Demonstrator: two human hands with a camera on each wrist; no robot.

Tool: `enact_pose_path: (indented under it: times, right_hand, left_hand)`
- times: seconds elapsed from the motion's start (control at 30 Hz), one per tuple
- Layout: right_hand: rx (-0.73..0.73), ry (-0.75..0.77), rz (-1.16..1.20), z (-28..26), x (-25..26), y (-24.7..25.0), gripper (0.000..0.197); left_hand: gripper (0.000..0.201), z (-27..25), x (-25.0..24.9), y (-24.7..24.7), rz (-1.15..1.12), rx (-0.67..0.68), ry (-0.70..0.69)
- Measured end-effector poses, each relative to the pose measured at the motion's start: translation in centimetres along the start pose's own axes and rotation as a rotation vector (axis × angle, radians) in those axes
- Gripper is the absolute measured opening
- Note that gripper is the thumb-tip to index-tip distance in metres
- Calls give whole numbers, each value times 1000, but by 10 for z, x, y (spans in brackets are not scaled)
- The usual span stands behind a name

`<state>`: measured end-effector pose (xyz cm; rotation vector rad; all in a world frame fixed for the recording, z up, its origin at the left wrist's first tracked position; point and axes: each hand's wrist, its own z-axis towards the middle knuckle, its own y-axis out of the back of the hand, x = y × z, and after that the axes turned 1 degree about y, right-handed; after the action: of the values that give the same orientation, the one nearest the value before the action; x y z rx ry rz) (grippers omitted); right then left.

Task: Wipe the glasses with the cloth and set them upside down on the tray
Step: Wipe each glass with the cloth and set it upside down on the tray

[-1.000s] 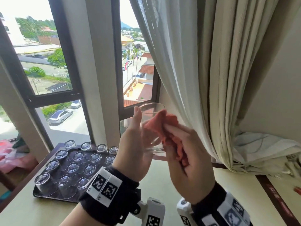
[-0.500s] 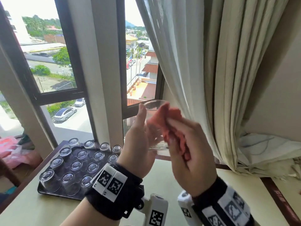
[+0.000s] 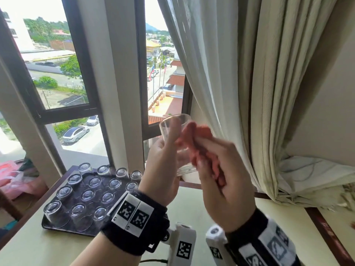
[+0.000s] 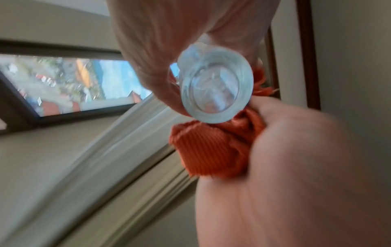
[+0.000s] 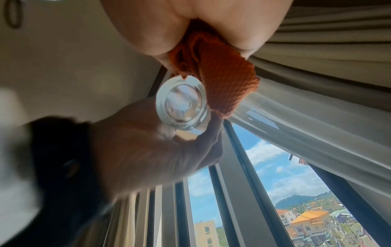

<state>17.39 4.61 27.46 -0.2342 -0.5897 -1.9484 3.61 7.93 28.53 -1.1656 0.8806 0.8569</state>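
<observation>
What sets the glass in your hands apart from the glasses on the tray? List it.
The held glass is gripped mouth-up in the air by the left hand; the tray glasses stand mouth-down on the dark tray. The right hand presses the orange cloth against the held glass; nothing touches the tray glasses. All are clear glass.

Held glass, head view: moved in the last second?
Yes, slightly up: the glass rim now pokes above the window frame's lower bar into the pane; earlier it sat level with it.

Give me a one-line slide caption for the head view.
Left hand holds a clear glass while right hand wipes it with an orange cloth; upturned glasses fill the tray.
</observation>
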Motion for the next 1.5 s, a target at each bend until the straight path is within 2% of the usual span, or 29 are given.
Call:
enact_pose_path:
  times: [0.07,0.1,0.2,0.27,0.33,0.47,0.53,0.6,0.73,0.8,0.87,0.97,1.07,1.13,1.17,1.23,1.27,1.3,1.4,1.5]
  right_hand:
    - [-43,-75,0,25,-3,5,30]
    - [-58,-89,-8,33,-2,7,31]
    - [-38,-19,-31,36,5,8,34]
    - [22,83,-47,19,9,4,35]
    - [59,113,-13,-4,6,2,37]
    - [32,-37,48,-10,-8,2,33]
    - [-26,-131,36,6,-11,2,32]
    - [-52,-163,46,24,-9,3,33]
    - [7,80,-33,18,4,-1,34]
    - [44,128,-25,-5,3,-2,34]
    - [31,66,9,-21,-4,-1,35]
    - [-19,-102,55,-6,-13,1,33]
    - [-67,-197,52,22,-16,3,32]
    - [-56,-129,63,29,-10,3,34]
    - [-33,-58,52,26,-5,1,34]
    - [38,93,10,11,2,-4,34]
    - [67,130,4,1,2,-5,35]
    - [82,134,9,-8,1,-5,36]
    - [37,23,13,-14,-12,-2,37]
    - [-31,-101,24,10,-19,2,35]
  left_hand:
    - [75,-5,-2,-11,-7,15,-10]
    - [78,-7,-4,-14,-25,24,-16]
    - [60,-4,-3,-16,-174,91,12]
    - [51,-1,-1,-12,-289,127,49]
    - [46,-1,-1,-4,-309,108,58]
    - [80,1,5,3,-276,-4,35]
    - [80,0,9,-3,-303,-12,35]
    - [76,-2,13,-8,-322,22,50]
    - [57,-2,11,-8,-361,82,23]
    - [54,-1,10,-1,-350,129,29]
    - [64,0,10,6,-276,89,15]
    - [80,0,14,2,-212,26,13]
    - [76,0,12,-10,-261,0,14]
    - [70,3,12,-11,-253,-23,-16]
    - [66,4,13,-10,-267,8,-22]
    - [45,6,11,-5,-303,34,-5]
    - [38,9,11,-1,-292,-10,3]
    - [40,10,11,4,-262,-54,5]
    - [71,12,10,7,-187,-97,26]
    - [74,10,8,-3,-291,-45,102]
